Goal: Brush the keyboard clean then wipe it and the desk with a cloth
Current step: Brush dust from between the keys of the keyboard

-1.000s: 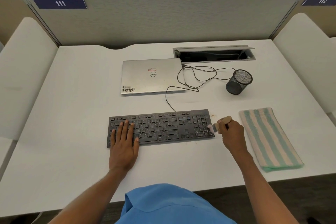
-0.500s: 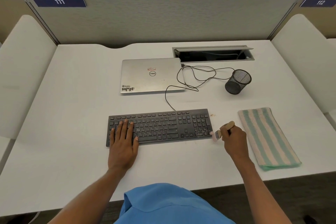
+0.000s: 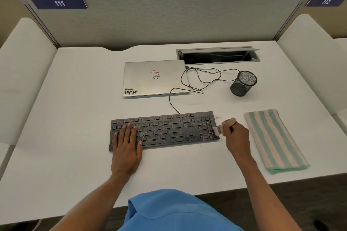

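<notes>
one keyboard [image 3: 163, 131] near front edge of desk [image 3: 75, 103], centre. left hand [image 3: 126, 148] flat on its left keys, fingers straight. right hand [image 3: 237, 139] grips one brush [image 3: 224, 126], bristles at keyboard's right end. one striped cloth [image 3: 275, 139] folded toward front right corner. one closed laptop [image 3: 155, 78], one mesh cup [image 3: 243, 83], one cable [image 3: 199, 80] mid-desk. white desk, grey partition [image 3: 159, 20] at back edge, two number signs.
</notes>
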{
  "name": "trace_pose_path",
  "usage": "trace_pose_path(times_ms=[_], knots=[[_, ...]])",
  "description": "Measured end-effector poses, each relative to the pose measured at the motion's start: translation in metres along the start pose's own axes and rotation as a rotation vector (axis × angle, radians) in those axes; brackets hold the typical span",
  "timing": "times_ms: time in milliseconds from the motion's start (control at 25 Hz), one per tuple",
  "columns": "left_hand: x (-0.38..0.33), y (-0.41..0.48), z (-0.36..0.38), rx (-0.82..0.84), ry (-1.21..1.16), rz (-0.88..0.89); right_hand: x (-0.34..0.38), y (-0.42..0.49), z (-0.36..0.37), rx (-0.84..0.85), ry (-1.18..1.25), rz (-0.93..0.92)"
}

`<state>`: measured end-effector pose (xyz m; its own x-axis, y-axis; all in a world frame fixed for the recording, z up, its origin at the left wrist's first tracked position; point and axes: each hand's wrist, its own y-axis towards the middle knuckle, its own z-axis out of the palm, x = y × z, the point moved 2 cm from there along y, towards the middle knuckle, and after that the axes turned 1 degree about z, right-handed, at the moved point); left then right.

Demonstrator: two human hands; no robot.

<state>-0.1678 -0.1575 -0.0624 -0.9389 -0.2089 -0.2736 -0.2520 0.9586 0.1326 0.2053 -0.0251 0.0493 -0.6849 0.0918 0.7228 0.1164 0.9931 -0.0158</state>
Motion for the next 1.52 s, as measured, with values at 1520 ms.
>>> trace_pose_path(times_ms=[1520], knots=[[0.001, 0.000, 0.001, 0.003, -0.010, -0.011, 0.007, -0.001, -0.003, 0.133, -0.112, 0.009]])
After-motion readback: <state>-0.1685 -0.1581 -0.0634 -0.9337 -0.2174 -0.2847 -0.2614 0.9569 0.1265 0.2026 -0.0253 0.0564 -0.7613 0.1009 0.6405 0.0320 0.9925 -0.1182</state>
